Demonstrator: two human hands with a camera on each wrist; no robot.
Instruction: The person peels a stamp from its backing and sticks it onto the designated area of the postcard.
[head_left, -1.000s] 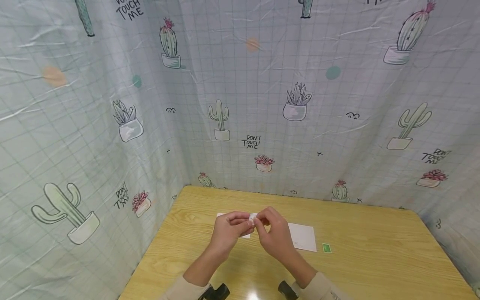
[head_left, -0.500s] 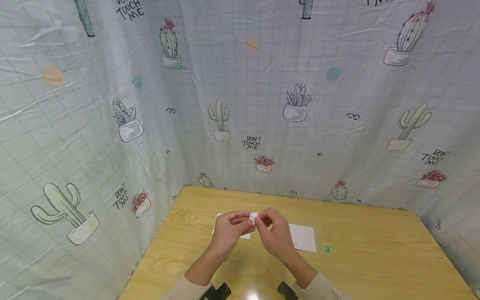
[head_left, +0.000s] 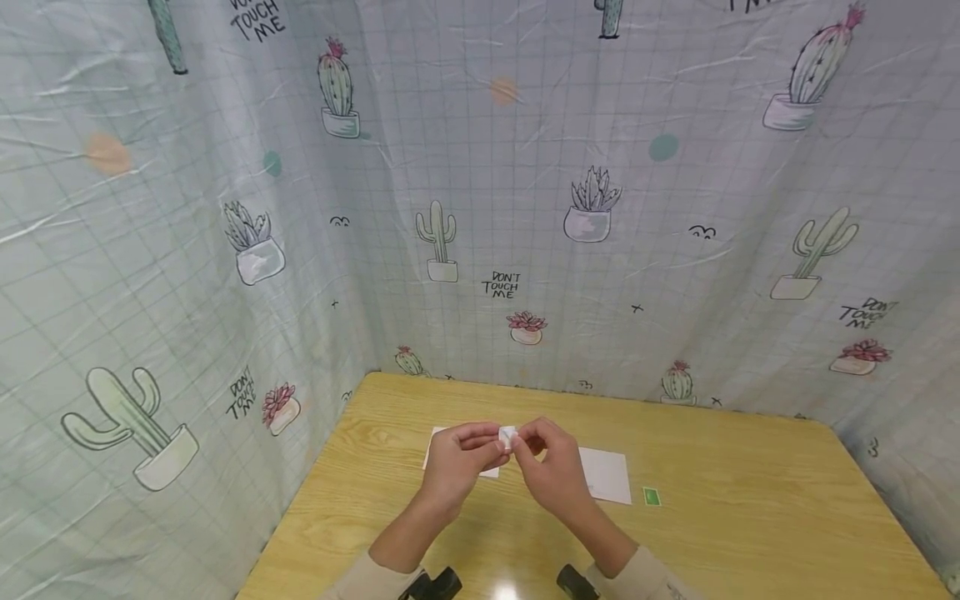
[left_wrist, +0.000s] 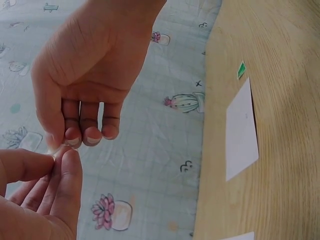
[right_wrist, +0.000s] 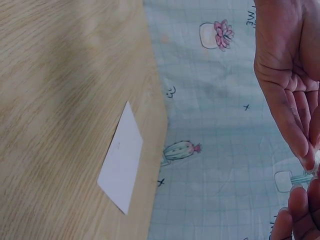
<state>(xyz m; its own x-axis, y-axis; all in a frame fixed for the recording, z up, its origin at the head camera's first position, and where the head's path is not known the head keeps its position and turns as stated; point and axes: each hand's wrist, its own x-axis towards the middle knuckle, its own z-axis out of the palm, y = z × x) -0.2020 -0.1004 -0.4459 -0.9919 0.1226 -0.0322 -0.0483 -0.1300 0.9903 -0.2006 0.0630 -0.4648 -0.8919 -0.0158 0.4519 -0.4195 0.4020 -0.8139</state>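
Note:
Between the two hands, raised over the table, is a small white square of paper (head_left: 507, 434). My left hand (head_left: 452, 467) pinches its left side with thumb and fingers. Thumb and forefinger of my right hand (head_left: 553, 471) pinch the right side. Fingertips of both hands nearly meet around it and cover much of it; in the left wrist view only a sliver shows. Beyond the right hand lies a white envelope-like sheet (head_left: 609, 477). A second white sheet (right_wrist: 121, 160) lies on the left, partly hidden behind the left hand in the head view.
A small green stamp-like rectangle (head_left: 652, 497) with a pale border lies right of the right-hand sheet. The wood-grain table (head_left: 750, 500) ends at a cactus-print curtain (head_left: 480, 167) behind and at the left. Dark wrist-camera mounts (head_left: 435, 583) sit near both cuffs.
Both hands stay in nearly the same place. The small white square has tilted slightly, and more of its face shows between the fingertips than a second ago.

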